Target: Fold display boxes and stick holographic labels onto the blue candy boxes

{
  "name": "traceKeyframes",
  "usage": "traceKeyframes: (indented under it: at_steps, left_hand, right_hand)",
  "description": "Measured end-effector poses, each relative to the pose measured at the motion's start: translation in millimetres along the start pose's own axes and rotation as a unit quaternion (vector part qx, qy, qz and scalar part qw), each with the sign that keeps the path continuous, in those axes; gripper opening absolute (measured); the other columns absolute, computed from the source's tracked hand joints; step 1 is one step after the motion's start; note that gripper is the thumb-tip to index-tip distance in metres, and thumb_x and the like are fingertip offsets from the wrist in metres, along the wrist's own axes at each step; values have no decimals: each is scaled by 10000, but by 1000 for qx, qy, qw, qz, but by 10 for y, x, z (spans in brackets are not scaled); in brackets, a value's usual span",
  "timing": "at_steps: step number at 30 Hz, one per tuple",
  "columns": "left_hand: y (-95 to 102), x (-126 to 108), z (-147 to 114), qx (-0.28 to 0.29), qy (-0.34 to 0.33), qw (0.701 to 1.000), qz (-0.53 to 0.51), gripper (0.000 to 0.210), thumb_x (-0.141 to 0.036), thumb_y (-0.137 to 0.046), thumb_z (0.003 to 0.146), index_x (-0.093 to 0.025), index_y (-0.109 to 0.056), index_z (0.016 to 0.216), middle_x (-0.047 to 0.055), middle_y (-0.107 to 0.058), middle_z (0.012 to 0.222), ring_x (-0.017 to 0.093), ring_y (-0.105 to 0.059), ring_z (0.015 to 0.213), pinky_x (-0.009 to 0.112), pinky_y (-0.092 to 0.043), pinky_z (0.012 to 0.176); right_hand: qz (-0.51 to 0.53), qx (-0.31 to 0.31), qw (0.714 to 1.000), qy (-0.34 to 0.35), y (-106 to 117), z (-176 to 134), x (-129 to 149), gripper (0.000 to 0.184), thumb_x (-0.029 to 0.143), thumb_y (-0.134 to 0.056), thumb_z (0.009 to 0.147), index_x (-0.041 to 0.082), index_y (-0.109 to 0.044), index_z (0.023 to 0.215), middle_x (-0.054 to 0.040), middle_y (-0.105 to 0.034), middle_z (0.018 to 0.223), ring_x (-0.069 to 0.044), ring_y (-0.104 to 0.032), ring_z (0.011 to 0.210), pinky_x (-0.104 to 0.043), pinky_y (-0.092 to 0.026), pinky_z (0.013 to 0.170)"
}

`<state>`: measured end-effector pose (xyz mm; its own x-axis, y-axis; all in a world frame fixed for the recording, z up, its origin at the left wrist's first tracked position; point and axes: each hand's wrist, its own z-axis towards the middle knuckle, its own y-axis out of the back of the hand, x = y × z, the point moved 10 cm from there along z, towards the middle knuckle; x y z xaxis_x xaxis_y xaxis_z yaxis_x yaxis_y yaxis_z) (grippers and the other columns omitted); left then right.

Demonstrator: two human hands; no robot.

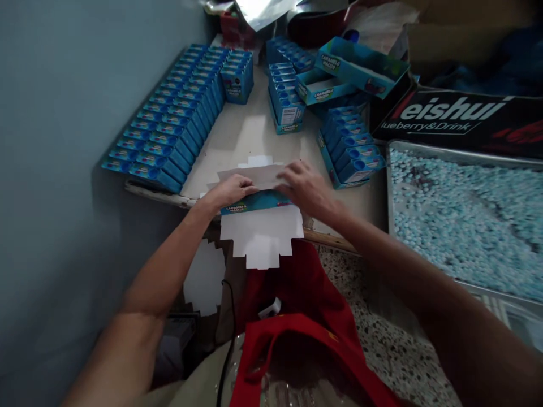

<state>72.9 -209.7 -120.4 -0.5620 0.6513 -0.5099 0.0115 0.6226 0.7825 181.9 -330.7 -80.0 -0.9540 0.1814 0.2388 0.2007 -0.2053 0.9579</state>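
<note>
A cardboard box blank, white inside and printed blue outside, lies at the table's front edge, partly folded up. Its near part hangs past the edge, and a blue printed panel stands between my hands. At the left end of that fold, my left hand pinches the card between thumb and fingers. My right hand grips the right end of the same raised panel, its fingers bent over the white side. Some of the fingertips are hidden by the card.
Rows of small blue boxes stand along the wall at left. Filled trays and formed blue trays sit behind and to the right. A metal tray of light-blue candies lies at right, before a black carton.
</note>
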Motion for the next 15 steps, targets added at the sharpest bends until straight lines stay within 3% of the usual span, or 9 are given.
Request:
traceKeyframes:
  at_steps: [3, 6, 9, 12, 15]
  left_hand:
    - [18, -35, -115, -68, -22, 997, 17, 299, -404, -561, 976, -205, -708, 809, 33, -688, 804, 184, -591, 797, 284, -391, 688]
    - [-51, -8, -161, -103, -14, 995, 12, 234, -341, -585, 982, -206, -736, 866, 47, -735, 883, 194, -631, 861, 280, -423, 749]
    - [-68, -35, -190, -150, -35, 988, -6, 124, -278, -653, 960, -197, -731, 906, 66, -741, 976, 205, -643, 927, 297, -463, 837]
    - [-5, -93, -340, -245, -46, 966, 72, 159, -321, -674, 975, -198, -698, 878, 118, -710, 1062, 270, -610, 1079, 376, -464, 975]
    - [-140, -122, -478, -254, -46, 954, 152, 237, -398, -579, 1028, -205, -687, 942, 155, -684, 1106, 323, -581, 1143, 435, -441, 1017]
  right_hand:
    - [-6, 22, 1000, 0, -254, -153, 101, 341, 300, -425, 1101, 226, -750, 1175, -109, -734, 1131, -274, -605, 1091, -390, -417, 926]
    - [-32, -6, 999, -28, -349, -179, 72, 322, 269, -469, 1074, 236, -730, 1261, -131, -694, 1253, -306, -564, 1145, -412, -402, 935]
    - [-62, -14, 997, 36, -384, -207, 214, 323, 269, -453, 1076, 195, -713, 1254, -155, -653, 1288, -305, -535, 1151, -407, -406, 953]
    - [-79, 6, 993, 83, -455, -304, 339, 364, 318, -386, 1104, 177, -710, 1191, -148, -664, 1192, -299, -533, 1136, -408, -402, 992]
    - [-90, -4, 993, 71, -487, -359, 353, 389, 335, -349, 1114, 185, -701, 1184, -150, -653, 1222, -303, -529, 1159, -411, -394, 1004]
